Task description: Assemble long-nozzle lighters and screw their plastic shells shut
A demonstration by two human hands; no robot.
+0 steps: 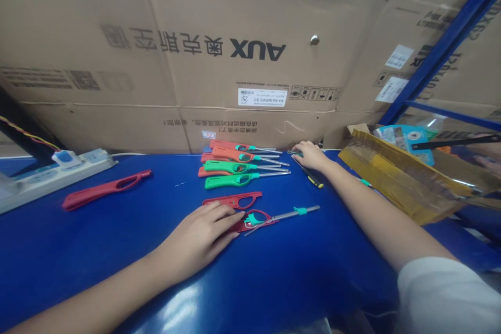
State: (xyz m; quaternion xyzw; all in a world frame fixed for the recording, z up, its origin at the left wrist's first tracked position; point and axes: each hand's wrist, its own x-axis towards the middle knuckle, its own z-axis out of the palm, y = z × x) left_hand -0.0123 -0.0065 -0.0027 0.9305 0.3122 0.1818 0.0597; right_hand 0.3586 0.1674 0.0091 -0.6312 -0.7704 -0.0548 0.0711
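Observation:
My left hand (pixel 205 229) rests on the blue table, its fingers closed on an opened red gas lighter (pixel 270 222). Teal inner parts and a thin metal tube with a teal piece show beyond my fingertips. Just behind it lies a separate red shell half (pixel 250 197), partly covered by my fingers. My right hand (pixel 311 156) is at the table's back edge, fingers bent together over a small dark thing that I cannot make out. Near that hand lies a tool with a yellow and black handle (pixel 315 180).
Several green, orange and red lighters (pixel 230 167) lie in a row at the back. A red shell (pixel 107 190) lies left, near a white power strip (pixel 58 175). A printed cardboard wall (pixel 195 78) stands behind, and a taped open carton (pixel 407 182) sits right.

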